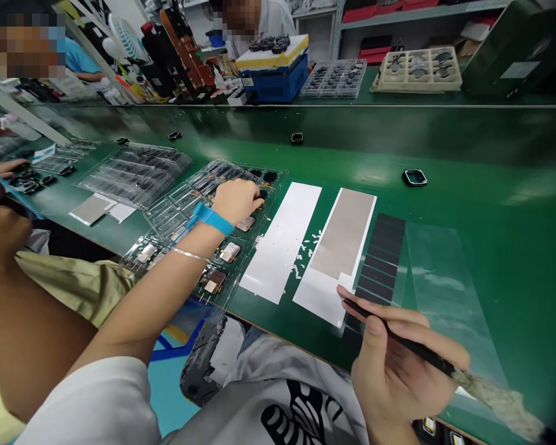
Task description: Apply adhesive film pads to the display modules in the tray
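Observation:
My left hand (238,201), with a blue wrist strap (213,217), reaches over a clear plastic tray (231,287) of small electronic parts. Its fingers curl down at a dark part, and their tips are hidden. In my right hand (403,364) is a pair of black tweezers (412,346), pointing left. The tweezer tip is by the lower end of a white-edged sheet with a grey-brown film (345,228). Left of that sheet lies a plain white sheet (287,241), with small white scraps (301,256) between them. A strip of dark rectangles (382,253) lies to the right.
Clear film (445,266) lies at the right. Small black frames (414,178) sit farther back. Stacked clear trays (136,173) stand at the left beside another person's arm (23,303). A raised shelf behind holds a blue box (275,77) and a beige compartment tray (417,69).

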### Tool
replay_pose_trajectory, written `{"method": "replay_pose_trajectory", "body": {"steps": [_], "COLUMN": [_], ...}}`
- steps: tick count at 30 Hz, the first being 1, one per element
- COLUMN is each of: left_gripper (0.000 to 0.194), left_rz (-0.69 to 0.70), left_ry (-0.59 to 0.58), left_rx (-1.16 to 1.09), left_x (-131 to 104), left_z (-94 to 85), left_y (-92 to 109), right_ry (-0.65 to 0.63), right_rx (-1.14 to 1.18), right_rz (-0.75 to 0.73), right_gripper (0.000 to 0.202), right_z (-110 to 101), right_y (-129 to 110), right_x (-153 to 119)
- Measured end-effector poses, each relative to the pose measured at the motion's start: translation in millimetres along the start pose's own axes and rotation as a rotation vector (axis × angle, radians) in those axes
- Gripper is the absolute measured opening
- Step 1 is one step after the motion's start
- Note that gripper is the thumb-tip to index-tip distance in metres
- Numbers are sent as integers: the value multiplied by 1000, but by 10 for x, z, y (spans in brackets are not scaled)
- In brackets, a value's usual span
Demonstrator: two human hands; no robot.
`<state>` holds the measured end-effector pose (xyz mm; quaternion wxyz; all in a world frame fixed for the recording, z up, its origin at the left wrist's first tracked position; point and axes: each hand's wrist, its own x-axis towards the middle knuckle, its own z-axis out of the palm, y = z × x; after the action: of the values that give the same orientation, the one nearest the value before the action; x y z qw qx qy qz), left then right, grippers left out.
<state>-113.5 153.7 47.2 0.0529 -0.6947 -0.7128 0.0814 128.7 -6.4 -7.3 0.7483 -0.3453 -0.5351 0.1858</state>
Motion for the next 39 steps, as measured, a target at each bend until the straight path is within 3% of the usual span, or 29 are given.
{"method": "replay_pose_trajectory", "body": {"steps": [6,10,12,15,17,19,22,24,26,29,31,35,39], "left_gripper": [27,17,14,21,34,39,18,6,8,10,12,8,8], "left_rz": [-93,-98,-58,90,235,326,352,300,270,271,281,333,363], "left_ry": [3,51,87,120,149,67,-45,-74,-139,-282,-338,-377,-278], "left_rx": [14,-51,-103,-292,-705,-972,-1319,-1552,-1770,-1938,-1956,-1865,-1768], "left_x": [201,120,-89,-615,-1004,-1316,-1531,-1527,-1471,-1398,-1387,-1403,-1394], "left_z": [-25,-152,-224,-305,-324,-307,-204,-99,1,101,136,181,229], "left_y": [174,194,209,319,454,612,847,986,1097,1188,1198,1170,1176], "right_ry": [-5,24,26,-25,-116,-229,-404,-523,-614,-676,-661,-618,-577], "right_rx": [-25,21,84,173,155,43,-196,-317,-384,-371,-327,-318,-356], "right_rz": [29,31,118,329,436,464,401,365,349,391,421,411,263], "right_gripper": [38,36,30,16,15,20,13,23,33,20,7,7,11], "right_z": [5,5,-10,-66,-125,-193,-284,-322,-341,-339,-328,-312,-301], "right_y": [-15,-16,-19,-35,-62,-103,-162,-170,-140,-50,5,46,41], "right_x": [-7,6,20,61,113,192,346,445,512,537,514,447,407]}}
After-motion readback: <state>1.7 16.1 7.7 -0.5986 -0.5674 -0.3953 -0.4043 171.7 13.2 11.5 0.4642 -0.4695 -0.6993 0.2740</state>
